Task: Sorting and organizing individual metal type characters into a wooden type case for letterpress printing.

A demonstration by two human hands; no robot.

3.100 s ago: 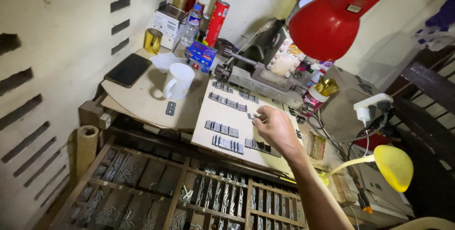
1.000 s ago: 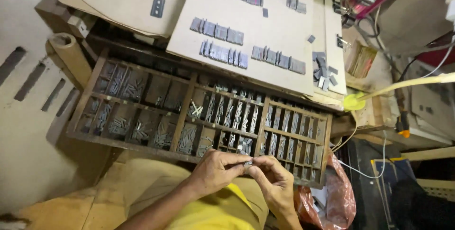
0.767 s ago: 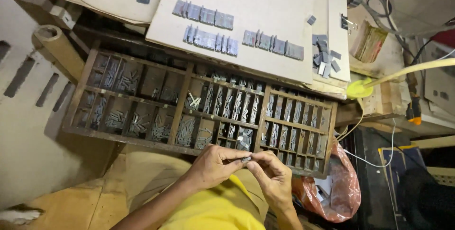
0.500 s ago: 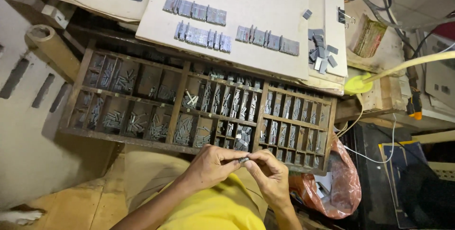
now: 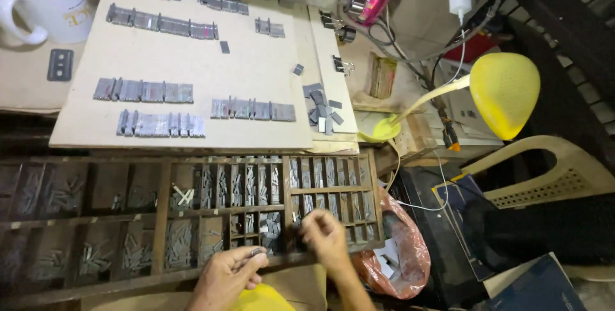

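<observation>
Wooden type case [image 5: 192, 215] fills the lower view — its compartments hold grey metal sorts. Hands, pressed together over the lap half a second ago, are now apart: left hand [image 5: 225, 276] sits at the case's near edge, fingers pinching a small metal piece [image 5: 257, 253]; right hand [image 5: 325, 239] reaches into a lower-right compartment, blurred — cannot tell its grasp. Pale board [image 5: 186, 61] above carries rows of type.

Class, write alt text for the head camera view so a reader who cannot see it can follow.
The right hand reaches into a wooden tray of small compartments holding metal type pieces, while the left hand pinches a small metal piece. Behind the tray, rows of type lie on a pale board, beside a yellow lamp.
</observation>
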